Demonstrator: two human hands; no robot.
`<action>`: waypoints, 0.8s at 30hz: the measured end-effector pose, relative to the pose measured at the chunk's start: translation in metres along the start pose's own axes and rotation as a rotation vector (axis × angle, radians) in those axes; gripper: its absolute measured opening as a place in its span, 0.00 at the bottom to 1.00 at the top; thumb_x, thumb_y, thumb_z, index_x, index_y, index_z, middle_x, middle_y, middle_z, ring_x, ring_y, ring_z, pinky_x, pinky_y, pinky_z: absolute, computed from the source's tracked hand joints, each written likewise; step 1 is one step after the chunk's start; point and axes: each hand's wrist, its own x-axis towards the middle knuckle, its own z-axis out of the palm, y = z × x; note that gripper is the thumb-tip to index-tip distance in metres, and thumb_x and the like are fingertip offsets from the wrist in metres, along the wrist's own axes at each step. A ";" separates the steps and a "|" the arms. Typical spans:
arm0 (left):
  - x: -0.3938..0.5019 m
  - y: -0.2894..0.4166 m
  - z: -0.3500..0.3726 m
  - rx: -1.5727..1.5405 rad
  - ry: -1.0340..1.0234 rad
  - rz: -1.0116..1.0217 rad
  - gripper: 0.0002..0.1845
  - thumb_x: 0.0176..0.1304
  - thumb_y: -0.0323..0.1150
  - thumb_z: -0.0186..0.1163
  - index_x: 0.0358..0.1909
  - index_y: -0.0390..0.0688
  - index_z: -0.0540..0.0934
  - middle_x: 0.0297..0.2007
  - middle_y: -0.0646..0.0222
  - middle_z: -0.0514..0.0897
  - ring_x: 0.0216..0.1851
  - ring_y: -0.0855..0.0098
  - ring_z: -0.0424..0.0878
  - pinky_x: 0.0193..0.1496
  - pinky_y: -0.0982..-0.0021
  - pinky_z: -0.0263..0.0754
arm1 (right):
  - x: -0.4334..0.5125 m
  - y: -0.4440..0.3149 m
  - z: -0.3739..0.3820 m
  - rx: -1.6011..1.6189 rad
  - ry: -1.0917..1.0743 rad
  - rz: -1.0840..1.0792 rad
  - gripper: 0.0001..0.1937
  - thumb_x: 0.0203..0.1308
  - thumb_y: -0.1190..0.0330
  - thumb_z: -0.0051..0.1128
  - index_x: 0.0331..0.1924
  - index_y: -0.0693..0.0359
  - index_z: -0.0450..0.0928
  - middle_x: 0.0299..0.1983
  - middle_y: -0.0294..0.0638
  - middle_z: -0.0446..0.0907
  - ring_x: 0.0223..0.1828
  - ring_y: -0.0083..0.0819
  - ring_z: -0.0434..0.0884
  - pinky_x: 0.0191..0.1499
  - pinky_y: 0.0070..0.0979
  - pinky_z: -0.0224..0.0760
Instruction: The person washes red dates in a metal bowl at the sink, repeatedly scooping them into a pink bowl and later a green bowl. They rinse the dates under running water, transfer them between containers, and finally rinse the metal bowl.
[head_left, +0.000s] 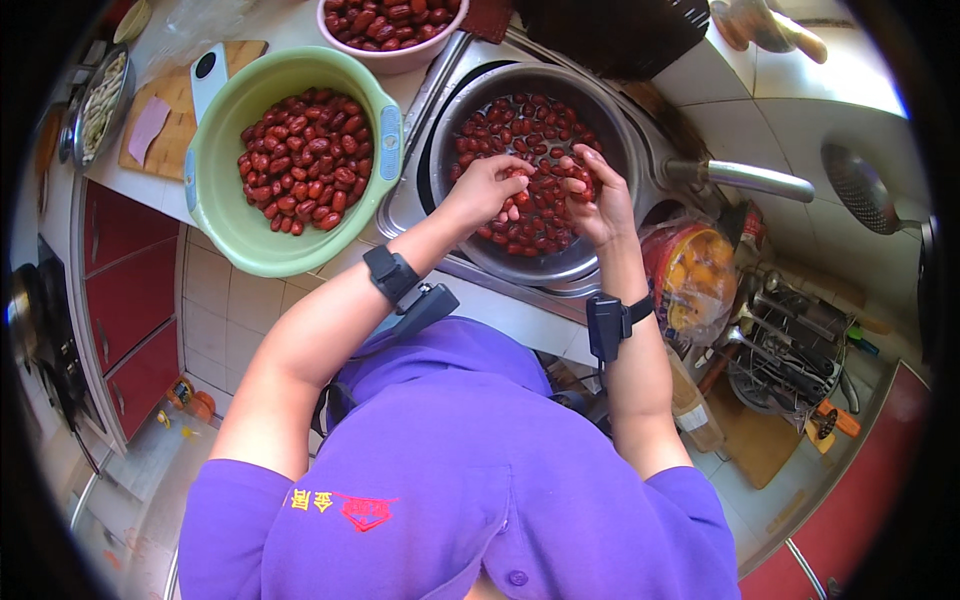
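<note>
Over a round metal basin (628, 150) in the sink, my left hand (484, 187) has its fingers curled around some red jujubes. My right hand (600, 191), palm turned up and inward, also holds red jujubes in its bent fingers. Below both hands, many jujubes (536, 135) lie in water in the basin. To the left stands a green plastic basin (277, 259) with a heap of wet-looking jujubes (304, 161). A pink bowl (397, 60) with more jujubes is at the top, partly cut off by the picture's edge.
The faucet (757, 180) reaches in from the right. A wooden cutting board (161, 120) with a phone (210, 75) lies left of the green basin. A bagged container of orange fruit (697, 277) sits right of the sink, near a rack of utensils (787, 345). A metal bowl (124, 105) stands far left.
</note>
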 end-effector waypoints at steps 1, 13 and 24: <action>-0.008 0.007 -0.003 -0.060 0.003 0.003 0.12 0.64 0.30 0.51 0.47 0.39 0.74 0.26 0.71 0.77 0.17 0.82 0.73 0.16 0.83 0.64 | 0.000 0.003 0.009 0.028 -0.050 0.022 0.09 0.63 0.67 0.45 0.41 0.63 0.72 0.34 0.46 0.77 0.23 0.26 0.73 0.16 0.13 0.62; -0.115 0.052 -0.107 -0.276 0.427 0.164 0.08 0.66 0.30 0.46 0.43 0.43 0.73 0.33 0.74 0.77 0.23 0.83 0.70 0.22 0.85 0.63 | 0.049 0.098 0.155 -0.065 -0.285 0.211 0.16 0.67 0.67 0.38 0.49 0.69 0.71 0.46 0.56 0.75 0.49 0.45 0.76 0.54 0.43 0.72; -0.136 0.033 -0.163 -0.300 0.678 0.224 0.24 0.59 0.17 0.44 0.59 0.37 0.64 0.59 0.58 0.63 0.39 0.66 0.80 0.44 0.70 0.79 | 0.069 0.146 0.194 -0.479 -0.200 0.133 0.18 0.57 0.85 0.40 0.53 0.70 0.66 0.40 0.42 0.68 0.40 0.35 0.75 0.51 0.39 0.75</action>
